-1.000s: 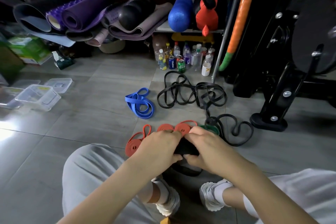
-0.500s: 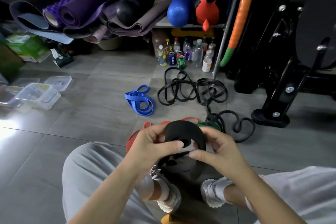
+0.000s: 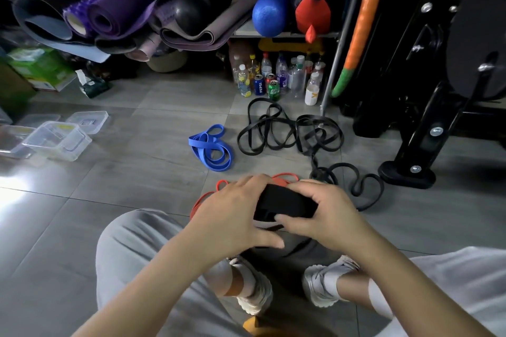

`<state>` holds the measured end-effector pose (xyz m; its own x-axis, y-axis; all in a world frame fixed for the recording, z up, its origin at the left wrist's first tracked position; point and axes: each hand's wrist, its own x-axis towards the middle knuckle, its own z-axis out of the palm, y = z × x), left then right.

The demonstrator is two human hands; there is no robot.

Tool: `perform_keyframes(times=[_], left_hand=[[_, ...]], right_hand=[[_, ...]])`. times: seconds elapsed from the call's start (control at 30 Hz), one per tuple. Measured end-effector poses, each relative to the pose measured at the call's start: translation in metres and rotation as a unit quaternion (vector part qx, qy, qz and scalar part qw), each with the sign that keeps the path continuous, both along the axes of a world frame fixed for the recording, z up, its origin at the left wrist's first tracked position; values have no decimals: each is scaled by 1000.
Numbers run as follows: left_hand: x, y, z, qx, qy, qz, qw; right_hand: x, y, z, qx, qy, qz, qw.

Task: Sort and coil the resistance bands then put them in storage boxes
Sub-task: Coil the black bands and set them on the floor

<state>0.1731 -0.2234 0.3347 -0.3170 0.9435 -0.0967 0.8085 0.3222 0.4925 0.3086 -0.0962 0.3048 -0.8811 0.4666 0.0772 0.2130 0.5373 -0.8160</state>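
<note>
The black band (image 3: pixel 287 200), arched before, is flattened, gripped by left hand (image 3: pixel 232 216) and right hand (image 3: pixel 328 216)

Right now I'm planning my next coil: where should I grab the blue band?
Probably the near, rounded end of the blue band, reaching down from above: its loops lie flat and stacked there, while the far end splays apart.

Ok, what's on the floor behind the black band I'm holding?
Red bands lie there; only loops show beside the left hand and above the black band. The right hand and the band cover the rest, so their number cannot be seen.
</note>
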Motion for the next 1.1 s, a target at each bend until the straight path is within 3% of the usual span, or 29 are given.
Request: perform_keyframes(times=[0.07, 0.17, 0.27, 0.43, 0.57, 0.63, 0.77, 0.97, 1.03, 1.1], left_hand=[[-3, 4, 8, -37, 100, 11, 994], [-6, 9, 11, -40, 99, -2, 994], [-5, 10, 7, -41, 56, -3, 998], [-8, 8, -11, -63, 10, 25, 998], [-17, 3, -13, -16, -155, 50, 987], [-22, -1, -10, 22, -263, 60, 963], [-14, -1, -12, 103, -452, 78, 883], [4, 2, -31, 192, -572, 105, 791], [6, 3, -33, 198, -559, 120, 796], [1, 1, -27, 185, -464, 107, 860]], right_hand=[[-3, 0, 5, 56, -15, 39, 998], [-8, -1, 11, 87, -9, 67, 994], [-8, 0, 13, 62, -23, 60, 996], [-8, 8, 14, -119, -8, 0, 993], [-5, 16, 16, -160, 11, 0, 987], [-2, 18, 12, -189, 23, -7, 982], [-1, 4, 0, -249, 72, -22, 966], [-2, -10, -15, -248, 105, -29, 962], [-2, -8, -15, -241, 101, -22, 965], [-2, -5, -14, -202, 68, -17, 977]])
